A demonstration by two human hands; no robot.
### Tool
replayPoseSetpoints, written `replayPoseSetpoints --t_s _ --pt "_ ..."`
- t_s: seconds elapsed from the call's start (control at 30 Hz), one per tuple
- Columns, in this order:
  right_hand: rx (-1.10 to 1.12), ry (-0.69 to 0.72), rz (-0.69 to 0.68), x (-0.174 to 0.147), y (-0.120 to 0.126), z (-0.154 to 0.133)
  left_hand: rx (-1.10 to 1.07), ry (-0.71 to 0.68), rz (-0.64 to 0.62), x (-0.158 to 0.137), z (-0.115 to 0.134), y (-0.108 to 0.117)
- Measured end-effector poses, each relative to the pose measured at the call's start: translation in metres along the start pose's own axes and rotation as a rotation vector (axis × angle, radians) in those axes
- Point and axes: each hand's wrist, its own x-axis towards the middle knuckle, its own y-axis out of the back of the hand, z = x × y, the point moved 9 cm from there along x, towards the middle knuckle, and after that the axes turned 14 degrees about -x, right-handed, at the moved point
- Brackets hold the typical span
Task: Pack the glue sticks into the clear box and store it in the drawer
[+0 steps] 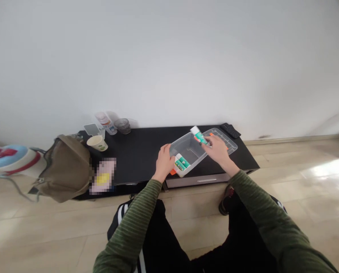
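Observation:
A clear plastic box (197,162) with orange clips sits open on the black low table. My left hand (164,162) has its fingers curled over the box's left side and grips it. Two or more green and white glue sticks (182,162) lie together at the near left end inside. Above the box's right side, my right hand (216,148) is closed on another green and white glue stick (198,134), tilted with its white end up and to the left. The box's clear lid (229,143) lies just behind my right hand, partly hidden by it.
On the black table (141,151) at left stand a paper cup (97,143), a white spray can (106,123), a glass bowl (123,126) and a brown bag (68,167). A black keypad-like object (230,130) lies at the back right. A pale wall (169,68) rises behind.

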Motion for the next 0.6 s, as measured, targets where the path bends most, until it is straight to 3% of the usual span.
replayPoseSetpoints --t_s 0.07,0.13,0.3,0.6 --pt "-0.083 0.127 -0.113 0.002 -0.006 -0.029 -0.002 -0.004 -0.017 0.003 0.003 -0.004" --pt "-0.181 0.146 -0.238 0.002 -0.019 -0.042 0.001 -0.003 -0.032 0.005 0.004 -0.007" --pt "-0.369 0.048 -0.5 0.004 -0.056 -0.039 -0.012 -0.043 -0.059 0.011 0.006 -0.014" --pt "-0.424 0.023 -0.766 0.006 -0.1 -0.036 -0.06 -0.108 -0.11 0.022 0.009 -0.025"
